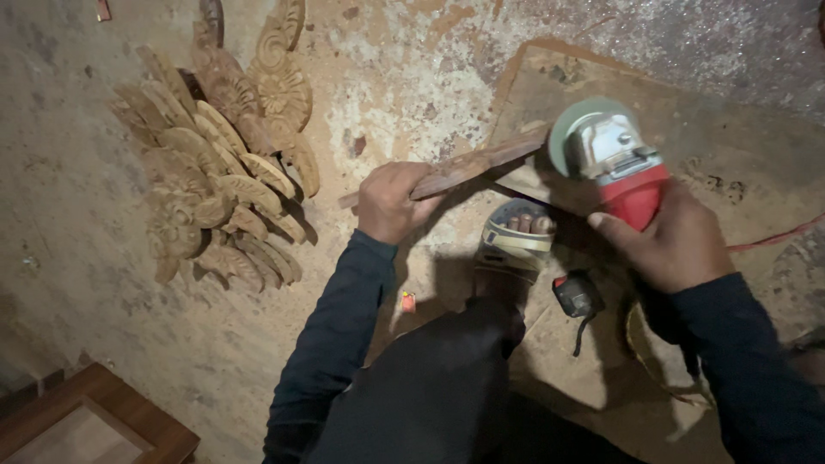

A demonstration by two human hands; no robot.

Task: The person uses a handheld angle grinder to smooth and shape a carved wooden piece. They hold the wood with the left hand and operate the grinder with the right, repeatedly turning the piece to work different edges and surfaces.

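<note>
Left hand [391, 202] closed around lower end of wood strip [460, 167]; strip slants up-right, far end meets grinder disc [571, 129]. Right hand [679, 245] wrapped around red grinder [632, 176] body. Foot in sandal [516, 241] just under strip. Pile of carved wood pieces [215, 172] well apart at left; bare dusty floor [86, 283] between pile and left arm. Small black tool [577, 296] near sandal

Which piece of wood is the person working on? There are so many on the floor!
Find the red angle grinder in the right hand. Its round disc meets one long carved wooden strip, gripped at the near end by the left hand. Unlike the pile of carved wooden pieces lying on the dusty floor to the left, this one is held up off the ground.
</note>
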